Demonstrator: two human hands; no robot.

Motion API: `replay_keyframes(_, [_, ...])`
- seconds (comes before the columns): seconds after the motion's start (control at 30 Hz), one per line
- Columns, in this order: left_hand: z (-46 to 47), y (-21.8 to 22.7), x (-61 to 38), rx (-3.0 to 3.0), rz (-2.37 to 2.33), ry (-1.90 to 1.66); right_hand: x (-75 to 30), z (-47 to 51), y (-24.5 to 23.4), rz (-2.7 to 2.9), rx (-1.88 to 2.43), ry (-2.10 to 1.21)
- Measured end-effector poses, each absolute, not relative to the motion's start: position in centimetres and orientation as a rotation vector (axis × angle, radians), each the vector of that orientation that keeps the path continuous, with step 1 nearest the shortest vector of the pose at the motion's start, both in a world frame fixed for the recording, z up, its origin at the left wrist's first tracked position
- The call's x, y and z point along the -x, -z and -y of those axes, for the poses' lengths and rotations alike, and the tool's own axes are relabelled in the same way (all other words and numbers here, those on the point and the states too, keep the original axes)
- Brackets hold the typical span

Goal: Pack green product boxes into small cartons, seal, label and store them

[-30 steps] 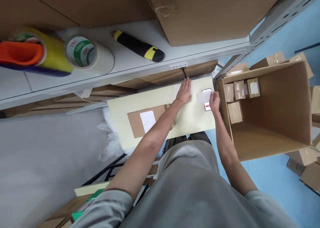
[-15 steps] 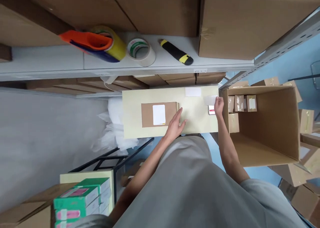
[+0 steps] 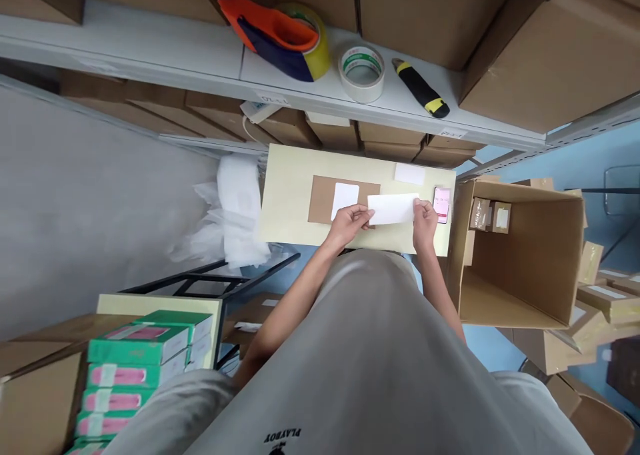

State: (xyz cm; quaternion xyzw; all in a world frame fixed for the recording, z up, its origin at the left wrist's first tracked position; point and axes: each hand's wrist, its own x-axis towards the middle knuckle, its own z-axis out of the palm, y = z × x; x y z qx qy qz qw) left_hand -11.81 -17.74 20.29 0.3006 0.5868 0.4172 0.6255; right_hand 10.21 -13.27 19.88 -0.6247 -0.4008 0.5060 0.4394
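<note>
Between my two hands a white paper slip (image 3: 393, 209) is stretched out, held above the pale yellow tabletop (image 3: 285, 168). My left hand (image 3: 350, 223) pinches its left end, and my right hand (image 3: 424, 220) pinches the right end. Partly behind the slip and my left hand lies a flat brown cardboard box (image 3: 321, 198) with a white label (image 3: 345, 198) on its top. Just right of my right hand, a phone (image 3: 441, 204) with a lit pinkish screen lies on the table. Another white slip (image 3: 409, 173) rests near the back edge.
On the shelf above sit a tape dispenser (image 3: 280, 38), a tape roll (image 3: 362, 74) and a black-yellow utility knife (image 3: 421, 88). A large open carton (image 3: 520, 262) holding small boxes stands right. Green boxes (image 3: 140, 348) are stacked lower left, near white plastic wrap (image 3: 240, 208).
My right hand has brought the white slip left from beside the phone, uncovering the phone. My left hand has left the box's right edge and now grips the slip's other end. The view has shifted.
</note>
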Motion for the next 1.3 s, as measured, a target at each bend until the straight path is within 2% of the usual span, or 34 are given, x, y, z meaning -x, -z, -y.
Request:
replay_keyframes(0.2, [18.7,-19.6,16.9,-0.674,-1.443,-1.086,-5.7,14.9,-22.8,1.184,1.451,-1.463])
replay_keyframes(0.37, [19.7,-20.8,19.0,-0.808,-1.610,-1.259,-1.5,16.6,-25.3,1.407,1.471,-1.069])
replay_keyframes(0.5, [21.3,-24.3,18.6,-0.800,-1.272,-1.292,2.5,17.8,-26.8,1.625,1.351,-0.805])
replay_keyframes(0.63, [21.8,-26.0,19.7,-0.648,-1.112,-1.297,6.3,18.9,-27.3,1.854,1.198,-0.838])
replay_keyframes(0.8, [21.8,-25.8,24.0,-0.463,-0.946,-1.223,9.3,20.1,-27.4,1.936,1.192,-0.924])
replay_keyframes(1.0, [22.5,-26.2,28.5,-0.494,-0.792,-1.146,11.6,21.0,-27.9,1.947,1.213,-0.836])
replay_keyframes(1.3, [23.6,-26.6,32.0,-0.545,-0.734,-1.107,14.3,22.5,-28.6,1.964,1.226,-0.889])
